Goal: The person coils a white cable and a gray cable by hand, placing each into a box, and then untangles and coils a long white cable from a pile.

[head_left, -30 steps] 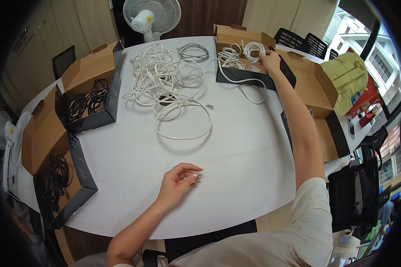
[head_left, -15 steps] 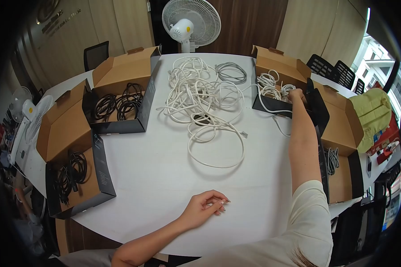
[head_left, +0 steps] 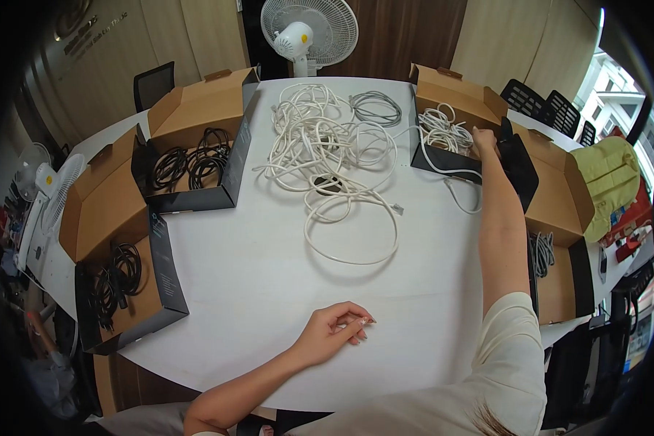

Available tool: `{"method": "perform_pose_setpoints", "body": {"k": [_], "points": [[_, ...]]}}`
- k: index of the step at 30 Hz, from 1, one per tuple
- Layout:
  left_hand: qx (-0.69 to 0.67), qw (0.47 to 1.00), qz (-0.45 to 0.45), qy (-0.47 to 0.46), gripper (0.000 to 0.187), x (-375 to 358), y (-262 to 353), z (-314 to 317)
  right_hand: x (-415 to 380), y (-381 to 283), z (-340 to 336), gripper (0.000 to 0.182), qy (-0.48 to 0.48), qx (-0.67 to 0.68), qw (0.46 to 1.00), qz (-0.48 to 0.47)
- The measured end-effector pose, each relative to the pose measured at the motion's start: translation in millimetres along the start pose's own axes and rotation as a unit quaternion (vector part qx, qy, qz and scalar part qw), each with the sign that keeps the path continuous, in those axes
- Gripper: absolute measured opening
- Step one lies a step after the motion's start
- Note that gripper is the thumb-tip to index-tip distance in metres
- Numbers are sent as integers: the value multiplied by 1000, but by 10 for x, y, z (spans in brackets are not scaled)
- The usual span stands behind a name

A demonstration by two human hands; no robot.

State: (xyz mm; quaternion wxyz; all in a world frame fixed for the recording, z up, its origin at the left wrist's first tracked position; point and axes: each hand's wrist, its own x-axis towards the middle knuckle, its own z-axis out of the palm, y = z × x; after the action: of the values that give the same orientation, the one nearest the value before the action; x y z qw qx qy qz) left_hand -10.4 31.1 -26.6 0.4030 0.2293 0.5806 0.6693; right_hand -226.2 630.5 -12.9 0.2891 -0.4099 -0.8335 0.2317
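Note:
My right hand (head_left: 485, 141) reaches into the black and brown cardboard box (head_left: 450, 161) at the back right. It is beside a bunch of coiled white cables (head_left: 445, 133); its fingers are too small and partly hidden to show a grip. Over that box's front wall hangs a white cable (head_left: 443, 171), its end on the table. My left hand (head_left: 334, 333) lies on the white table (head_left: 254, 291) near its front edge, fingers curled in and thumb against them, nothing in it. Ahead of it spreads a tangled heap of white cables (head_left: 312, 138), with a loose loop toward me.
A coiled grey cable (head_left: 376, 108) lies behind the heap. Two open boxes with black cables stand left, one farther back (head_left: 229, 190) and one nearer (head_left: 168, 280). The near right box (head_left: 559, 291) holds a grey cable bundle (head_left: 542, 254). A white fan (head_left: 309, 33) stands behind the table.
In the back right box, the white cables that lay in two bunches now sit closer together. My right hand has shifted slightly. My left hand stays put; the whole view has tilted a little.

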Motion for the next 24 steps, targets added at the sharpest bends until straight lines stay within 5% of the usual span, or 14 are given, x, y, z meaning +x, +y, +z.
{"method": "perform_pose_setpoints", "body": {"k": [2, 4, 10, 12, 15, 18, 23, 24], "points": [[-2, 1000, -2, 1, 16, -2, 7, 4, -311, -441, -202, 36, 119, -54, 991, -12], [1, 1000, -3, 3, 16, -6, 14, 7, -413, -821, -237, 32, 179, -35, 972, -149], [1, 1000, -6, 1, 16, -9, 3, 6, -834, -1766, 255, 17, -17, -124, 887, -445], [-4, 1000, -5, 3, 16, -4, 9, 2, -1064, -1874, 543, 22, -69, -267, 848, -452], [-11, 1000, -5, 3, 16, 2, -39, -5, -1164, -1790, 1087, 26, -134, -279, 864, -398], [-10, 1000, -9, 3, 16, -6, -16, 2, -1128, -1760, 1315, 25, -97, -253, 877, -398], [-2, 1000, -4, -2, 17, -5, -12, 0, -1058, -1609, 1219, 20, -103, -361, 767, -520], [1, 1000, -2, -4, 17, -3, -18, -6, -1105, -1627, 1174, 19, -100, -348, 788, -499]]}}
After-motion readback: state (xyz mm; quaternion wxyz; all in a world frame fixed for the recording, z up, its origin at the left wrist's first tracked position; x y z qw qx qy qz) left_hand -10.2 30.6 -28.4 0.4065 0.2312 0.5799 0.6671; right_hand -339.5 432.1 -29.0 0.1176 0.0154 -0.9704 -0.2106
